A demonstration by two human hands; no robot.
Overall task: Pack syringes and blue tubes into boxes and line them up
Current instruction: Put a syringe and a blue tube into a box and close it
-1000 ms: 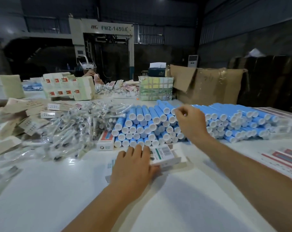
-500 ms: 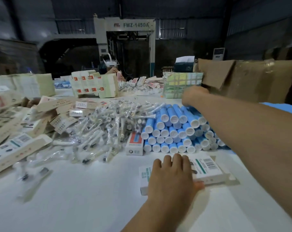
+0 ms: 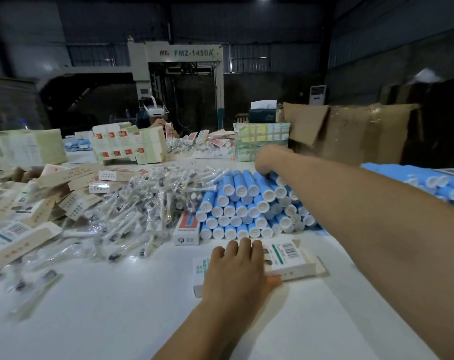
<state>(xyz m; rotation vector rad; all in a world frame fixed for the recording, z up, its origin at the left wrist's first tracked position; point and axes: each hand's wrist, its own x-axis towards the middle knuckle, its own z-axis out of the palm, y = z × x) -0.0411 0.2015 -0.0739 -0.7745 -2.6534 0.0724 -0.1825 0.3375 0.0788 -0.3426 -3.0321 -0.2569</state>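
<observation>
- Left hand (image 3: pixel 236 274) lies flat on the white box (image 3: pixel 285 258) near the front of the table (image 3: pixel 116 320); I see its fingers straight and together, pressing the top face, thumb against the near edge.
- The box lies on its side, barcode label up, with an end flap sticking out on the right.
- My right hand (image 3: pixel 268 159) reaches over the back of the stack of blue tubes (image 3: pixel 246 206). It bends down at the wrist and its fingers drop behind the top row, so I cannot tell whether they are round a tube or only touching.
- The blue tubes lie in a pile with white caps facing me, just beyond the box and apart from it.
- A second heap of blue tubes (image 3: pixel 434 183) lies at the right edge, past my right forearm.
- Left of the stack, a small red-and-white carton (image 3: pixel 186 229) stands just beside the bottom row of tubes.
- Farther left, the wrapped syringes (image 3: pixel 132 206) lie in a loose heap in clear bags, some spilling toward the front.
- Flat cream cartons (image 3: pixel 51 193) are scattered at the far left, beside the syringes.
- At the back of the table stand stacked packed boxes (image 3: pixel 128 146), and behind them a person wearing a white headset (image 3: pixel 155 109).
- A brown cardboard case (image 3: pixel 350 131) stands at the back right, flap folded open.
</observation>
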